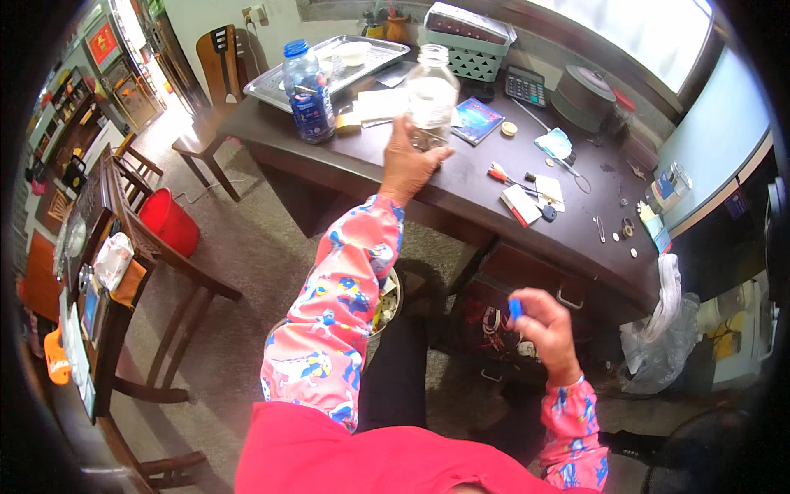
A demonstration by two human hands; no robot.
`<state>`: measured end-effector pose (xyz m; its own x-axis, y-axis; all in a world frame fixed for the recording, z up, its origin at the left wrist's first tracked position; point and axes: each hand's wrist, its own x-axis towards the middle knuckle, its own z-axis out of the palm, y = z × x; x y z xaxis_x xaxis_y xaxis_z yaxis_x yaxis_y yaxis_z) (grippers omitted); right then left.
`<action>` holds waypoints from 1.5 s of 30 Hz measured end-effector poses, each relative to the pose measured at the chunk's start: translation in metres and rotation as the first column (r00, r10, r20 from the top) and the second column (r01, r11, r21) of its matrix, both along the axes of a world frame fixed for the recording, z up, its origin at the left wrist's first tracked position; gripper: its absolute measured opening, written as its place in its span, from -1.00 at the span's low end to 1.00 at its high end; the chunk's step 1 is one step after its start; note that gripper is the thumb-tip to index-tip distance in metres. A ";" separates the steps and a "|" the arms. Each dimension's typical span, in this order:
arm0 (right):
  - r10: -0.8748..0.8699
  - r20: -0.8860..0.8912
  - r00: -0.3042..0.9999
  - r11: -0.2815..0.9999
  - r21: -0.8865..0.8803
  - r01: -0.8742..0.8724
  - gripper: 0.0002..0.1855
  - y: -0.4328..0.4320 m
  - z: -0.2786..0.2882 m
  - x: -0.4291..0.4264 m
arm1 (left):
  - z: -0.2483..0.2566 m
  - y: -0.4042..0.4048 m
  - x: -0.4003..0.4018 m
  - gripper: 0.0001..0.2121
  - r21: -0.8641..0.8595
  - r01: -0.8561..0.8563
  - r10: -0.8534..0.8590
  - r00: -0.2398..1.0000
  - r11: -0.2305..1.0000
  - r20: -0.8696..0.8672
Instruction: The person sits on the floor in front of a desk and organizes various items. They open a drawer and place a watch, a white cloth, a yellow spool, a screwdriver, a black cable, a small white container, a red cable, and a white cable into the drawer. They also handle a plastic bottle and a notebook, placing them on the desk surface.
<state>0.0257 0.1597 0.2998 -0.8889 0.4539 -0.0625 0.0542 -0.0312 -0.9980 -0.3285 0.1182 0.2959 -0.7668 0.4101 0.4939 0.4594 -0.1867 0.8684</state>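
My left hand (408, 159) is wrapped around the lower part of a clear plastic bottle (432, 92) at the desk's near side. The bottle has no cap on its mouth, and something brownish shows near its bottom. Between the thumb and fingers of my right hand (549, 330) is a small blue bottle cap (515, 307), held in front of the desk's drawers. A second bottle, bluish with a blue label (310, 108), stands upright left of the clear one. Beside it lies a roll of tape (348, 122).
On the dark desk (457, 176) sit a metal tray (271, 86), a green basket (469, 62), a calculator (526, 85), a disc case (477, 120) and a car key (548, 213). Below are an open drawer (524, 272) and a waste bin (398, 296). A red bucket (170, 222) stands left.
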 end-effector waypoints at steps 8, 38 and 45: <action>0.046 -0.045 0.998 0.999 0.014 -0.045 -0.61 -0.020 0.012 -0.041 | 0.000 -0.030 -0.026 -0.32 0.163 -0.326 0.357 0.906 0.931 -0.227; 0.036 -0.278 0.960 0.995 0.096 -0.010 -0.59 -0.029 0.033 -0.069 | -0.051 -0.170 0.108 -0.09 -0.132 0.184 -0.196 0.976 0.974 -0.089; 0.215 0.001 0.977 0.790 0.588 -0.174 -0.60 -0.045 0.004 -0.061 | -0.128 -0.182 0.201 -0.17 -0.310 0.275 -0.287 0.958 0.910 0.005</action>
<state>-0.0350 0.1148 0.3042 -0.9551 0.2034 0.2153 -0.0667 0.5607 -0.8253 -0.1274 -0.0635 0.1677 -0.5800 0.7407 0.3391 0.4624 -0.0433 0.8856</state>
